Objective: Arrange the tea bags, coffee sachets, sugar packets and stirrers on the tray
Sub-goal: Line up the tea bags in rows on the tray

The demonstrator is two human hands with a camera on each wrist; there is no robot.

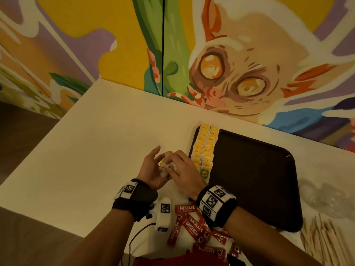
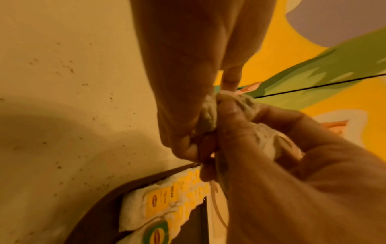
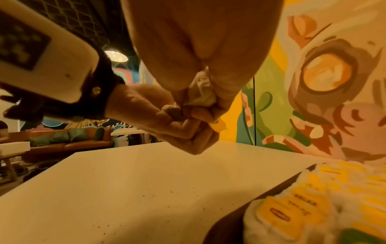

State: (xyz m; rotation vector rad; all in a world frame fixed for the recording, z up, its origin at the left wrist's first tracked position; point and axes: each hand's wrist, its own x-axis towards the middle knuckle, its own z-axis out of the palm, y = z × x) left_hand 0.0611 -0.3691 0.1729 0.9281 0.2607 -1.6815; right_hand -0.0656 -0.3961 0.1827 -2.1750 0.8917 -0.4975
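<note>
Coffee sachets (image 1: 194, 227) lie nearest, untouched. Beside the tray (image 1: 255, 169), both the left hand (image 1: 153, 169) and right hand (image 1: 184, 173) pinch bunched tea bags (image 1: 167, 164); better to free strings gently, then extend the rows (image 1: 204, 148).

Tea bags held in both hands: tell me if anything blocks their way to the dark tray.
Nothing visible does. The left hand and right hand hold the small bunch of white-and-yellow tea bags just left of the dark brown plastic tray; only bare white table lies beneath. The rows of yellow-tagged tea bags fill the tray's left edge.
</note>
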